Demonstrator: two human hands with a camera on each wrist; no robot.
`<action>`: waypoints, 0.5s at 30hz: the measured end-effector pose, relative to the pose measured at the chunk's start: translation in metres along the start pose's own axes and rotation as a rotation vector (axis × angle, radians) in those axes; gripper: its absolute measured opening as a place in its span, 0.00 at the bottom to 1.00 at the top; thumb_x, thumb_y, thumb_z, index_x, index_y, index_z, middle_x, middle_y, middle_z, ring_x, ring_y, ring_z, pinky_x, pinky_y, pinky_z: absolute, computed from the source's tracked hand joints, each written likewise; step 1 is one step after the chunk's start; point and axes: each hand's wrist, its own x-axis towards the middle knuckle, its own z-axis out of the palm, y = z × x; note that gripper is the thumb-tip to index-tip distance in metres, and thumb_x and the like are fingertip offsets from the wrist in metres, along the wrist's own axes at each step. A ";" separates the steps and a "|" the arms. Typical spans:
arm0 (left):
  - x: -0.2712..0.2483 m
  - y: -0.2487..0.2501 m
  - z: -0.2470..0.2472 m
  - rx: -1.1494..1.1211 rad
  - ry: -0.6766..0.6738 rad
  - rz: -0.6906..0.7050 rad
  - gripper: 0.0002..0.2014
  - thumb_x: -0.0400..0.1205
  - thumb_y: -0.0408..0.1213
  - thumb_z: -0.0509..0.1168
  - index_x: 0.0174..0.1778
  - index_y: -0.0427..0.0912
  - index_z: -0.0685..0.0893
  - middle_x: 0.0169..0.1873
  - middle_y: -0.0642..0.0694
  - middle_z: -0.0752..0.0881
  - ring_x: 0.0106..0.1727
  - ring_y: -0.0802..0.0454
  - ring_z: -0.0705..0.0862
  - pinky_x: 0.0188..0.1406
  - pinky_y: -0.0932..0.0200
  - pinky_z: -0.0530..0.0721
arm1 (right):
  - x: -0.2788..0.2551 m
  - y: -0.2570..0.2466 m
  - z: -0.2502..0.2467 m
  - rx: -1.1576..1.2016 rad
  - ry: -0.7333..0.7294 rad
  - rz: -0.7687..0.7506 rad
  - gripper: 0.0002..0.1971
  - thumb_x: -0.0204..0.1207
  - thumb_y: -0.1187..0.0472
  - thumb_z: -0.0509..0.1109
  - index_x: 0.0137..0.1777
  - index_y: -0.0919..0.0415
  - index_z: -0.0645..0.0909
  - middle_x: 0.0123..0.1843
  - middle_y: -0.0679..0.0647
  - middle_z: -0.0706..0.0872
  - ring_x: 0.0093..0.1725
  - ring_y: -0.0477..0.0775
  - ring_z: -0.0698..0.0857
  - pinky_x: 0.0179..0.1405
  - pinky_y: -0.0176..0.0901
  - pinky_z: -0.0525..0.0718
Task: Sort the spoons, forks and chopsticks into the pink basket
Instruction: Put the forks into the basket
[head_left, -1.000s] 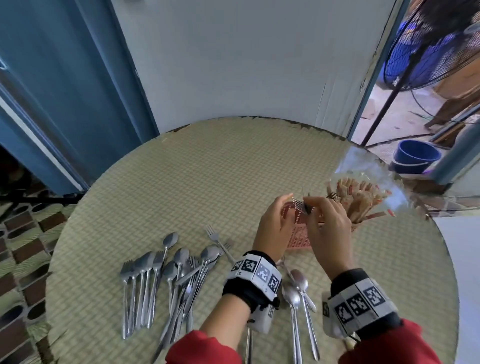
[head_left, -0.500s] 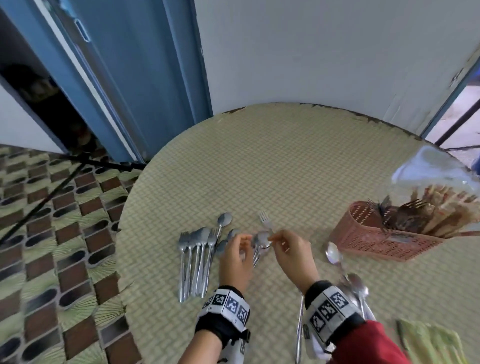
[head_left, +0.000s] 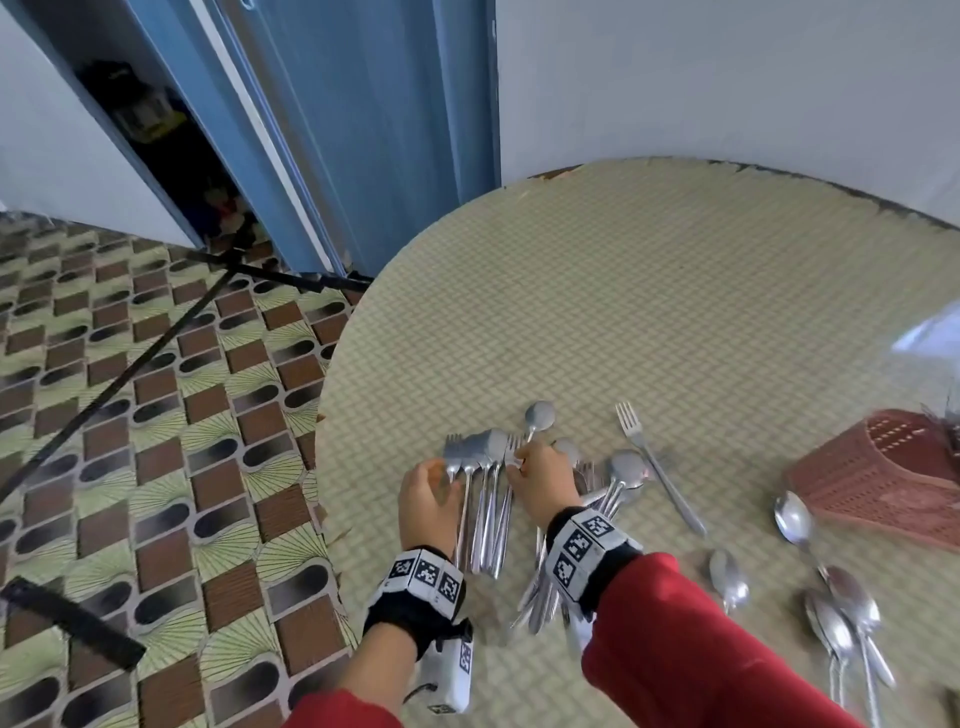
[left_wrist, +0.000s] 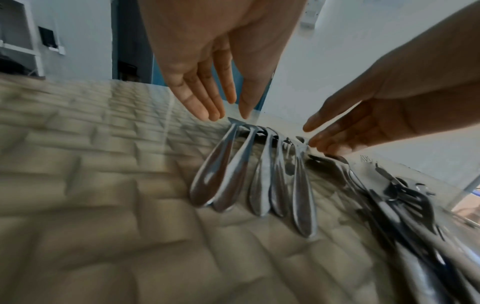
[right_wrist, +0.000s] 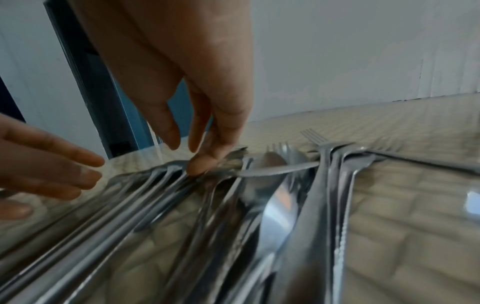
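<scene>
A: Head view?
B: Both hands, left hand (head_left: 428, 499) and right hand (head_left: 545, 480), fingers extended, flank a fanned row of steel forks (head_left: 480, 499) at lower centre. The pink plastic basket (head_left: 872, 483), right edge, holds some cutlery; many spoons (head_left: 841, 618) remain.

A: Wrist views?
B: Neither hand grips. Round woven table's edge (head_left: 332, 415) lies close left; open room beyond.

A round table (head_left: 675, 322) fills the right of the head view with a pale green-beige woven basket-weave pattern, strewn with shiny silver metal forks and spoons (head_left: 483, 499), and a pink perforated plastic basket (head_left: 878, 493) sits at the right edge. At lower left the floor tiles (head_left: 130, 441) repeat brown rectangles, black ovals and green fan lines. A blue door (head_left: 374, 130) and grey-white wall (head_left: 727, 78) stand above, while red sleeves (head_left: 691, 649) and black-and-white checkered-marker wristbands (head_left: 423, 574) fill the bottom.
</scene>
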 end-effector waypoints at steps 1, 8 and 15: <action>0.001 0.001 -0.001 -0.009 -0.019 -0.013 0.12 0.79 0.32 0.67 0.57 0.41 0.80 0.50 0.47 0.83 0.49 0.52 0.81 0.51 0.60 0.79 | 0.001 0.000 0.003 -0.025 -0.002 0.018 0.14 0.78 0.64 0.65 0.61 0.69 0.77 0.56 0.64 0.85 0.55 0.61 0.83 0.49 0.43 0.78; 0.003 0.001 -0.001 -0.031 -0.055 -0.095 0.14 0.77 0.32 0.69 0.58 0.41 0.79 0.35 0.50 0.82 0.35 0.57 0.80 0.33 0.70 0.76 | -0.005 -0.001 0.021 -0.048 0.094 0.122 0.23 0.75 0.72 0.62 0.70 0.67 0.64 0.56 0.63 0.83 0.54 0.63 0.84 0.44 0.50 0.80; 0.003 0.009 0.005 -0.021 0.120 -0.073 0.07 0.81 0.26 0.60 0.52 0.26 0.80 0.47 0.38 0.77 0.45 0.48 0.74 0.44 0.65 0.67 | -0.021 0.013 0.004 0.241 0.216 0.182 0.12 0.75 0.63 0.64 0.57 0.62 0.76 0.48 0.57 0.83 0.48 0.60 0.84 0.40 0.44 0.80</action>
